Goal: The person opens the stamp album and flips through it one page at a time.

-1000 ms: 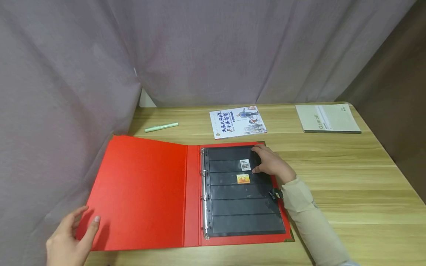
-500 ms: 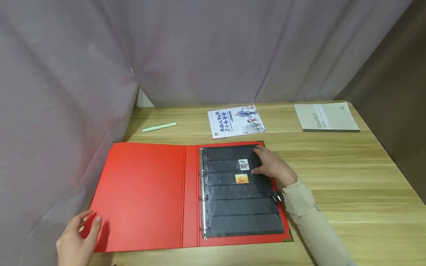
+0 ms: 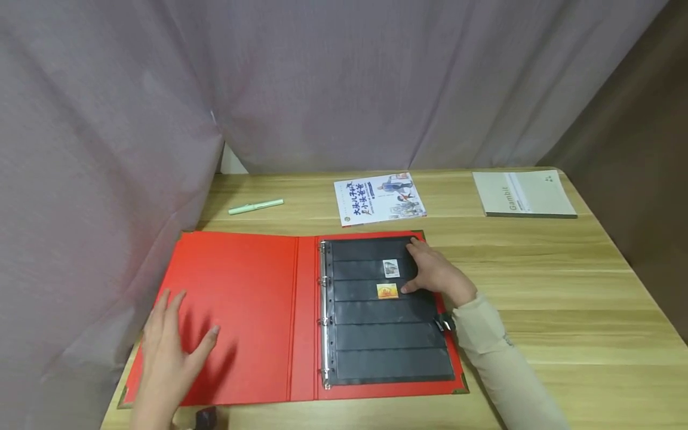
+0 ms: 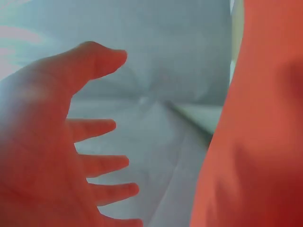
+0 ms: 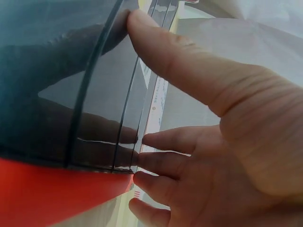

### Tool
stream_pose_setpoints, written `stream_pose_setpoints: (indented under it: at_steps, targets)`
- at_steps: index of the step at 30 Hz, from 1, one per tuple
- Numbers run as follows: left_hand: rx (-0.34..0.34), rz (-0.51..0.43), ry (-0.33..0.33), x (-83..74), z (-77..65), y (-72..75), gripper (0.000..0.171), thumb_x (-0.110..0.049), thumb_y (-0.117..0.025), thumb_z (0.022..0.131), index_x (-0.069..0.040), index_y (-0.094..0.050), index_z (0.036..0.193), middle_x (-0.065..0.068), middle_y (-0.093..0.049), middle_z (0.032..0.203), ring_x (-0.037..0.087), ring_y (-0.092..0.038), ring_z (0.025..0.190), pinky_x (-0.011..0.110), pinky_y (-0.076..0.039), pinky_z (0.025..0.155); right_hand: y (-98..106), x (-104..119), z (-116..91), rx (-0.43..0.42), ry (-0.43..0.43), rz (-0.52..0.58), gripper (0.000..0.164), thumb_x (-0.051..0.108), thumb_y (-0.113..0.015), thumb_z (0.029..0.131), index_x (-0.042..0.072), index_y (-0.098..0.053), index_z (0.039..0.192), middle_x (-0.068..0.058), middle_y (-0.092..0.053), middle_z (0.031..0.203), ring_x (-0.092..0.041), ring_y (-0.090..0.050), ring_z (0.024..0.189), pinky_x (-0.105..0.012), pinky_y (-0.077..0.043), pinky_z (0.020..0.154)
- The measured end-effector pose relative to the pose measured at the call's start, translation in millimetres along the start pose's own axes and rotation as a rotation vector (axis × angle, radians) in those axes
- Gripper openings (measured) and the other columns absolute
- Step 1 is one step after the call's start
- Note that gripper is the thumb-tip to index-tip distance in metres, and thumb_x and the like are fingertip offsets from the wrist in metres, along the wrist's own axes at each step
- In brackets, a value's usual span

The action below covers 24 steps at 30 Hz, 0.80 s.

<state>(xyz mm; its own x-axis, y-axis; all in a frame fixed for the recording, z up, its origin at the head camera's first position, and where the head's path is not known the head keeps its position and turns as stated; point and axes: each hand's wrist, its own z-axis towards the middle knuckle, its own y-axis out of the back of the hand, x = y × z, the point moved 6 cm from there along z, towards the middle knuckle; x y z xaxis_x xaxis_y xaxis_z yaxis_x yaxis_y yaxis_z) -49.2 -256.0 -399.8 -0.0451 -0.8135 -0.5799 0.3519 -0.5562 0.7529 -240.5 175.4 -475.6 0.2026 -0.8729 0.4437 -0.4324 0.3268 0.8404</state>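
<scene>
A red ring binder lies open on the wooden table. Its right side holds a black stamp page with strip pockets, fastened by metal rings. Two stamps sit in the page: a pale one and a yellow-orange one below it. My left hand hovers over the left cover, fingers spread and holding nothing; its shadow falls on the red. My right hand rests at the page's upper right, thumb on the pockets. In the right wrist view its fingers reach the page's edge.
Behind the binder lie a light green pen, a white picture book and a pale "Gambit" notebook. Grey curtains hang along the table's back and left. A small dark object shows by my left wrist.
My left hand has left the binder's left edge and moved right and forward over the cover. The left cover now lies flatter. My right hand stays on the page, its thumb slightly lower.
</scene>
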Motion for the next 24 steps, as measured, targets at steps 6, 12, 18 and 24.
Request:
stream_pose_setpoints:
  at_steps: [6, 12, 18, 24]
  targets:
    - [0.1, -0.046, -0.077, -20.6, 13.1, -35.6, 0.087, -0.011, -0.086, 0.077, 0.0, -0.038, 0.149, 0.031, -0.026, 0.156, 0.058, -0.023, 0.138, 0.078, -0.018, 0.103, 1, 2, -2, -0.015, 0.002, 0.03, 0.109, 0.021, -0.094, 0.071, -0.016, -0.029, 0.15, -0.033, -0.022, 0.159, -0.049, -0.023, 0.146, -0.057, -0.026, 0.116]
    - [0.188, -0.037, -0.076, -27.2, 17.7, -60.6, 0.089, -0.019, -0.085, 0.08, -0.002, -0.035, 0.151, 0.03, -0.022, 0.159, 0.059, -0.019, 0.14, 0.077, -0.016, 0.105, 1, 0, -1, -0.027, -0.022, 0.027, 0.111, 0.02, -0.096, 0.069, -0.016, -0.03, 0.15, -0.032, -0.024, 0.159, -0.047, -0.026, 0.146, -0.056, -0.027, 0.116]
    - [0.326, -0.004, -0.018, -26.2, 15.1, -82.8, 0.087, -0.027, -0.082, 0.085, -0.004, -0.035, 0.154, 0.026, -0.015, 0.163, 0.056, -0.01, 0.145, 0.08, -0.009, 0.104, 0, -2, -2, -0.027, -0.033, 0.009, 0.111, 0.022, -0.096, 0.068, -0.016, -0.031, 0.15, -0.032, -0.026, 0.159, -0.047, -0.028, 0.145, -0.055, -0.028, 0.116]
    - [0.384, -0.004, 0.01, -22.9, 9.9, -93.4, 0.079, -0.03, -0.079, 0.088, -0.002, -0.041, 0.151, 0.026, -0.017, 0.163, 0.058, -0.007, 0.145, 0.083, -0.005, 0.102, 3, 0, -1, -0.024, -0.022, 0.001, 0.11, 0.023, -0.096, 0.069, -0.015, -0.032, 0.15, -0.032, -0.026, 0.159, -0.047, -0.028, 0.145, -0.055, -0.029, 0.115]
